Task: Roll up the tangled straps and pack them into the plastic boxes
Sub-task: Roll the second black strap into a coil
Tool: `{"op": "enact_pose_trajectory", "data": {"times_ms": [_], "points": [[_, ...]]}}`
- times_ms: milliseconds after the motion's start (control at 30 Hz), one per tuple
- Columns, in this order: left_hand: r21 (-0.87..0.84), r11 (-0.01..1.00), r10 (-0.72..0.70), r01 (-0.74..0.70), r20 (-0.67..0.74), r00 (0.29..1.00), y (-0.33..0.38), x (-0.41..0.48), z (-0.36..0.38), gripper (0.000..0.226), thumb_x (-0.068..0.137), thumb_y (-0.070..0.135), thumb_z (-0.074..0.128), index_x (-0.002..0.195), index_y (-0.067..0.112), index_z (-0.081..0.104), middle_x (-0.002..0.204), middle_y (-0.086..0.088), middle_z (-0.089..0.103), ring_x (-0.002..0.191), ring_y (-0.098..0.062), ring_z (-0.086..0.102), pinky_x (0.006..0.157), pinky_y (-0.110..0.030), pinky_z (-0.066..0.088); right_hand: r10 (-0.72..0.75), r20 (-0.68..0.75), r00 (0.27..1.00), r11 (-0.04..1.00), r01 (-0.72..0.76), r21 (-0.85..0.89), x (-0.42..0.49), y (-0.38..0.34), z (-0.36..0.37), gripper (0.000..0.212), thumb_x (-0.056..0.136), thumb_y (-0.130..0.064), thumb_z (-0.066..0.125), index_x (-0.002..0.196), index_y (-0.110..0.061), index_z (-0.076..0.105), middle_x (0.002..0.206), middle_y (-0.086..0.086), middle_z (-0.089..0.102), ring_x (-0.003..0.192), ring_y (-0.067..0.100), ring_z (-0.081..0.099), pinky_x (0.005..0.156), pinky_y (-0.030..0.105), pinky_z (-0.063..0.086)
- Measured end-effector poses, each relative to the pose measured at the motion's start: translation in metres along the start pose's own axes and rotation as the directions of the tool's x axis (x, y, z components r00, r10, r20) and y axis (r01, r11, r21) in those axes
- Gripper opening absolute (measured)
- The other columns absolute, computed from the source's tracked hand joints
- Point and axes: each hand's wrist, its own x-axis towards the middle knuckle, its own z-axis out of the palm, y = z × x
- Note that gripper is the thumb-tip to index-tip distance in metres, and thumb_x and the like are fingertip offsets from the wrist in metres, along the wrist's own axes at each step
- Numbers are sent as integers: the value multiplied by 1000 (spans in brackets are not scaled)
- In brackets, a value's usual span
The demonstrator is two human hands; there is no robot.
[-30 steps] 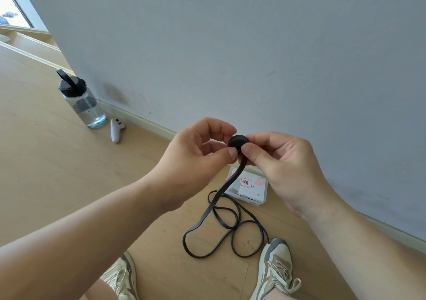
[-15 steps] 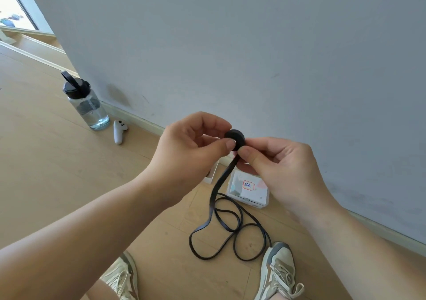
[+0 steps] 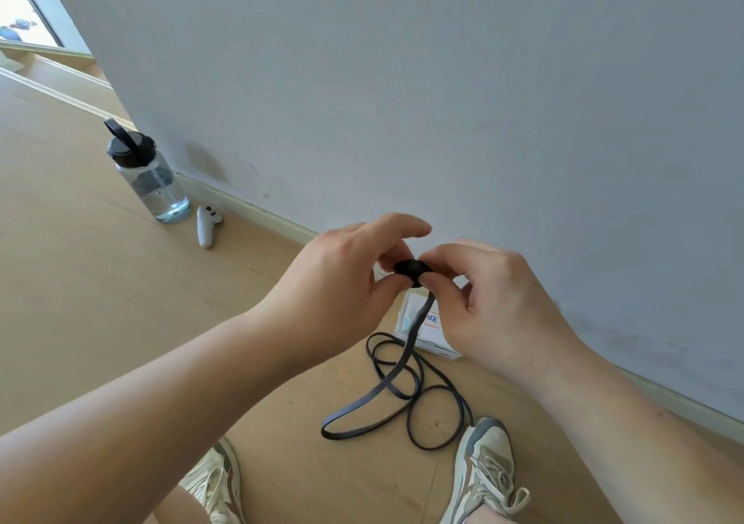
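A black strap point(image 3: 406, 378) hangs from my hands and lies in loose loops on the wooden floor. Its upper end is wound into a small tight roll point(image 3: 411, 269), pinched between the fingertips of my left hand point(image 3: 342, 294) and my right hand point(image 3: 487, 302). Both hands are held above the floor, close to the wall. A clear plastic box point(image 3: 428, 328) with a white label lies on the floor against the wall, partly hidden behind my right hand and the hanging strap.
A clear water bottle point(image 3: 149, 177) with a black lid stands by the wall at the left, a white controller point(image 3: 207, 225) lying next to it. My two sneakers point(image 3: 483, 471) rest on the floor below the strap loops. The grey wall point(image 3: 443, 100) rises straight ahead.
The view has shifted. The roll has been turned between my fingers, and the loose strap on the floor has been drawn in and its loops rearranged.
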Motion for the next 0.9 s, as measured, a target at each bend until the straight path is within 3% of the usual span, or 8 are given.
{"op": "enact_pose_trajectory", "data": {"times_ms": [67, 133, 267, 367, 500, 667, 767, 900], "points": [[-137, 984, -118, 116, -5, 993, 3, 1, -4, 36, 89, 7, 76, 117, 29, 69, 90, 18, 74, 80, -7, 70, 75, -20, 56, 129, -5, 992, 971, -125, 203, 0, 0, -2, 17, 95, -13, 67, 97, -27, 77, 85, -10, 75, 79, 9, 72, 69, 23, 58], [-358, 893, -298, 273, -15, 955, 7, 4, -10, 31, 87, 6, 79, 108, 28, 74, 91, 13, 76, 85, -3, 72, 79, -16, 57, 288, 96, 953, 773, -290, 565, 3, -3, -5, 17, 93, -6, 73, 100, -20, 80, 88, -2, 80, 82, 14, 77, 77, 26, 62], [-689, 630, -445, 358, 58, 894, 8, 4, -13, 27, 87, 0, 78, 108, 16, 73, 98, -6, 78, 91, -26, 77, 92, -53, 60, 335, 128, 934, 528, -298, 795, 5, -11, -4, 16, 90, 1, 71, 100, -8, 79, 90, 10, 81, 86, 25, 79, 77, 28, 63], [-663, 639, -434, 390, 108, 894, 12, 1, -9, 20, 87, 3, 79, 102, 16, 74, 95, -5, 80, 90, -23, 78, 91, -41, 62, 325, 113, 939, 554, -286, 782, 4, -9, -6, 15, 91, 0, 72, 99, -11, 79, 90, 9, 81, 85, 25, 79, 77, 30, 63], [-255, 934, -264, 251, -17, 964, 5, 0, -4, 14, 81, 14, 86, 87, 20, 75, 89, 10, 76, 82, -4, 72, 75, -20, 59, 244, 38, 969, 887, -239, 394, -1, 0, -2, 23, 95, -6, 69, 95, -27, 79, 84, -11, 78, 78, 11, 75, 76, 28, 61], [-14, 998, -58, 58, 8, 998, 4, -3, 2, 36, 87, 18, 77, 119, 27, 65, 96, 17, 71, 85, -1, 65, 75, -28, 57, -15, -9, 1000, 998, 15, 62, -1, 0, 1, 23, 92, -5, 63, 96, -24, 75, 85, -11, 70, 82, 10, 67, 68, 31, 56], [-106, 982, -161, 159, -11, 987, 6, -1, 1, 31, 86, 12, 77, 107, 32, 66, 87, 17, 72, 83, -1, 68, 77, -28, 58, 107, -26, 994, 970, -98, 224, 0, 1, 2, 23, 92, -6, 70, 95, -27, 79, 85, -11, 76, 82, 9, 72, 74, 30, 60], [-527, 764, -428, 372, 18, 904, 10, 5, -10, 27, 82, 8, 85, 95, 27, 72, 87, 6, 77, 85, -19, 74, 87, -41, 62, 331, 124, 935, 673, -326, 664, 6, 0, -5, 16, 89, -7, 76, 97, -18, 82, 88, 2, 81, 84, 20, 79, 83, 34, 63]]}}
